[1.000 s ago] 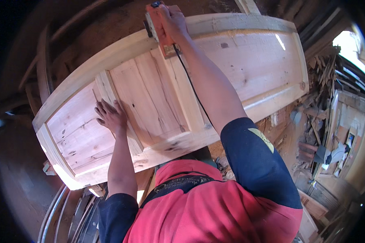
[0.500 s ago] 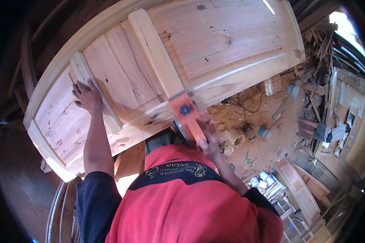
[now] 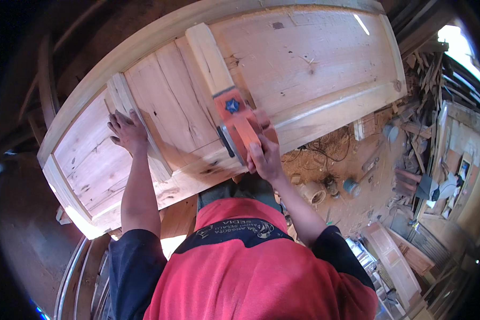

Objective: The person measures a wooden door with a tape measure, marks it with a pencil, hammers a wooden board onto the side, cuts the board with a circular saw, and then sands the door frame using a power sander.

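A pale wooden panelled door (image 3: 309, 69) lies flat in front of me. My right hand (image 3: 265, 159) is closed round the handle of an orange electric planer (image 3: 239, 118) with a blue knob at its front. The planer rests on the wide middle crosspiece (image 3: 209, 58), covering its near part. My left hand (image 3: 129, 132) lies with fingers spread on a narrower crosspiece (image 3: 150, 140) to the left, holding nothing. Knots and cracks mark the panels, and a few shavings lie on the right one.
The ground right of the door holds sawdust, a dark cable (image 3: 330, 152) and a light bucket (image 3: 312, 193). Scrap wood (image 3: 424, 80) is piled at the far right. Another panelled piece (image 3: 392, 256) leans at the lower right.
My right hand has pushed the planer forward along the middle crosspiece, from the near edge toward the far side. My left hand stays on the same crosspiece. The view has shifted slightly.
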Available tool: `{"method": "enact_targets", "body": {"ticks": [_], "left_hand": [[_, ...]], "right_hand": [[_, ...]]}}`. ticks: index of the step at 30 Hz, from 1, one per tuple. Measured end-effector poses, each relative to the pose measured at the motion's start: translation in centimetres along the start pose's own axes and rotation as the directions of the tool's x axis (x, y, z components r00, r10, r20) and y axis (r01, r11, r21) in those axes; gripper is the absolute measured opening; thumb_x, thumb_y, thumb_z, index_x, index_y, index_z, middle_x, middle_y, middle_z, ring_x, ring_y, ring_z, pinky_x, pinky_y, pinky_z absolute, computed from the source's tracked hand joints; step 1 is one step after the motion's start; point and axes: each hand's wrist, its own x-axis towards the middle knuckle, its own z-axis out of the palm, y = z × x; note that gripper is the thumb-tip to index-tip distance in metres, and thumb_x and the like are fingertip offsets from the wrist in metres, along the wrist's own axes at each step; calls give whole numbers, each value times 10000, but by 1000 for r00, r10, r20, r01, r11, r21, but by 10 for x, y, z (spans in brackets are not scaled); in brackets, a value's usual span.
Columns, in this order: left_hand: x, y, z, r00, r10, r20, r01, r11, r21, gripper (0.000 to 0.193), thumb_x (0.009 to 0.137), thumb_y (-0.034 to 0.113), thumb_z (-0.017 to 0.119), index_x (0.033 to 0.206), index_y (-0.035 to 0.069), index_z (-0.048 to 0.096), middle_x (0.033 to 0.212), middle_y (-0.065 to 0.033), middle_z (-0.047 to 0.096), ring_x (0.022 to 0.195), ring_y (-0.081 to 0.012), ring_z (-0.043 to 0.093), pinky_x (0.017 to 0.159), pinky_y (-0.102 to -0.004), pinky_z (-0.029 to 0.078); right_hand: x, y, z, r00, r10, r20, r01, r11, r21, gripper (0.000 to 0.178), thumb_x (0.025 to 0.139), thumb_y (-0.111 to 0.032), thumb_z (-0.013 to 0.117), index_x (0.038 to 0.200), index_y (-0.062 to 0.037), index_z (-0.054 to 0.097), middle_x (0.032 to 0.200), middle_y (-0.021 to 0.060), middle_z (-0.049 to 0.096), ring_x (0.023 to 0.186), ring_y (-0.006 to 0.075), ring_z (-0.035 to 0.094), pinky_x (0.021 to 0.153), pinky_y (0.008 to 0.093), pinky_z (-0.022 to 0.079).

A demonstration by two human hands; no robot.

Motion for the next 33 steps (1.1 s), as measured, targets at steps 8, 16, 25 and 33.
{"method": "enact_targets", "body": {"ticks": [8,16,25,33], "left_hand": [[3,-3,-1,1000,4,-16,-4,1000,-12,699,988,564,420,1521,113,394,1631,-91,271,1518,-309,202,1186,-607,163],[5,3,-13,1000,-9,8,9,999,-46,693,978,528,454,1524,106,387,1630,-94,275,1522,-312,187,1186,-613,145],[7,7,-10,1000,7,10,-6,999,-54,682,976,527,460,1530,136,382,1634,-85,271,1526,-307,179,1188,-611,135],[3,4,-8,1000,-4,15,5,999,-38,675,989,524,449,1539,143,365,1641,-82,253,1531,-307,158,1197,-599,117]], "right_hand": [[141,-56,46,991,-132,26,132,991,7,455,995,-460,547,885,-23,606,523,31,566,409,105,557,385,276,439],[274,-100,78,948,-317,2,316,945,-88,518,987,-502,531,852,-14,640,530,43,577,428,135,578,414,303,463],[351,-126,98,929,-358,-91,342,928,-150,491,982,-468,543,924,-8,705,572,62,584,459,152,581,436,318,459],[401,-174,126,826,-535,-178,441,810,-387,623,943,-566,500,916,25,692,714,157,667,735,226,673,695,394,504]]}}
